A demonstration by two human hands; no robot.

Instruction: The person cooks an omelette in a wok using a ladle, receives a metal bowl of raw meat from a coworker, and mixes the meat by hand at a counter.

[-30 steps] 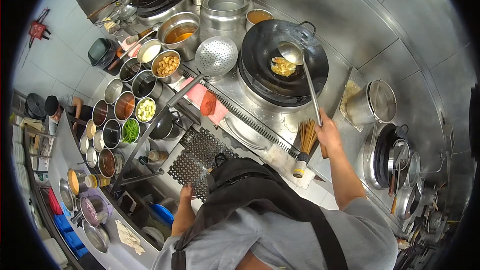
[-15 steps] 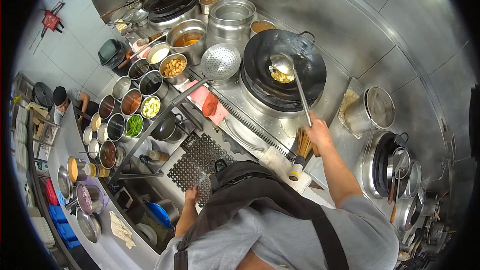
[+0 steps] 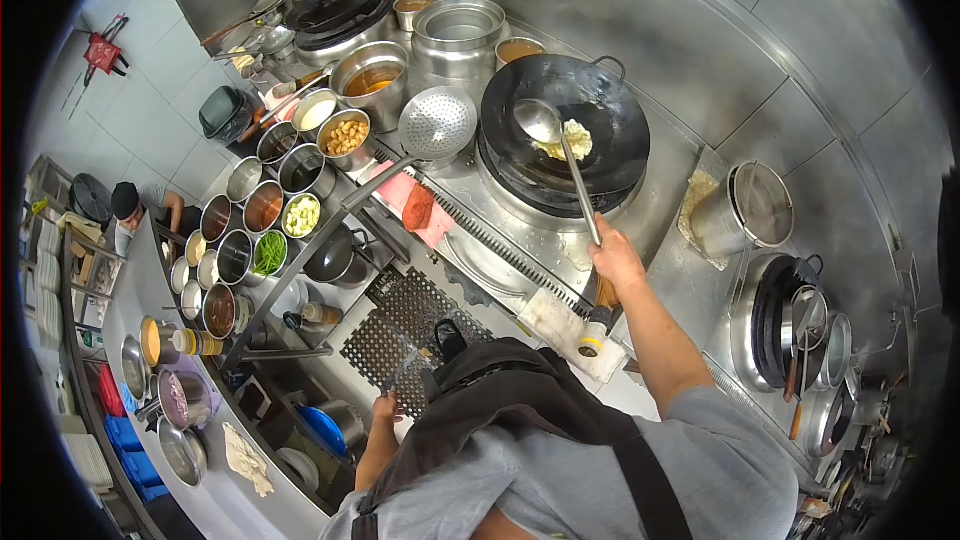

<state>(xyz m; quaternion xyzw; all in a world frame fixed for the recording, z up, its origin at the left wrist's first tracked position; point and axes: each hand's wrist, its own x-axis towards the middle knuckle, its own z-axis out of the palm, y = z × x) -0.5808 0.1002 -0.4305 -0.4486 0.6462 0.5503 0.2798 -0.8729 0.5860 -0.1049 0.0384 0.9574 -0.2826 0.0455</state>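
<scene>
My right hand [image 3: 617, 258] is wrapped round the handle of a metal ladle [image 3: 540, 122]. The ladle's bowl is inside a black wok [image 3: 610, 105], to the left of some pale yellow food [image 3: 574, 143] that looks like egg. Low beside my apron, my left hand [image 3: 386, 408] has its fingers curled; what they hold, if anything, is too small to make out. A bamboo wok brush [image 3: 592, 338] lies below my right wrist on a white cloth [image 3: 555, 325]. To the wok's left, a perforated strainer [image 3: 438, 124] rests with its long handle over the counter edge.
Steel pots with ingredients stand on the left: cut greens [image 3: 269, 252], pale chunks [image 3: 301, 215], browned cubes [image 3: 346, 137]. A pot of orange liquid [image 3: 370, 80] is behind them. A second wok station [image 3: 775, 320] stands at right. Another person [image 3: 150, 210] is at far left.
The ladle's bowl has moved left in the wok, and the food, partly covered before, now shows to its right. My right hand has come slightly left and nearer. My left hand stays low.
</scene>
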